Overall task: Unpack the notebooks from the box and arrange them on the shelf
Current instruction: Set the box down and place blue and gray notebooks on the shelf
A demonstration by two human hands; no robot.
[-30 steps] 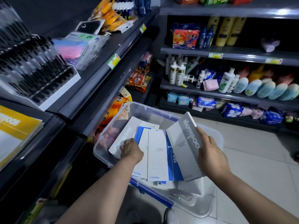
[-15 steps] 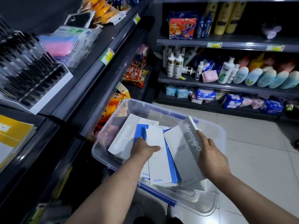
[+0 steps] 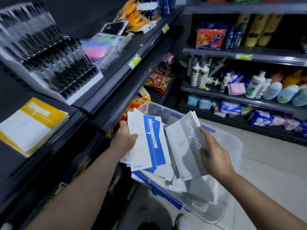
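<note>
A clear plastic box with blue clips stands on the floor and holds several loose notebooks. My left hand grips a stack of blue-and-white notebooks by its left edge, lifted above the box. My right hand holds a small stack of grey notebooks by its right edge, tilted over the box. A yellow-and-white notebook stack lies on the dark shelf at the left.
A white rack of black pens sits on the shelf above the yellow notebooks. Snack packets fill the lower shelves. Bottles and packs line the shelving at the right. Pale floor tiles spread beyond the box. My shoe shows below.
My left hand took hold of the blue notebooks and lifted them out of the box toward the left. My right hand kept its grey notebooks and rose slightly.
</note>
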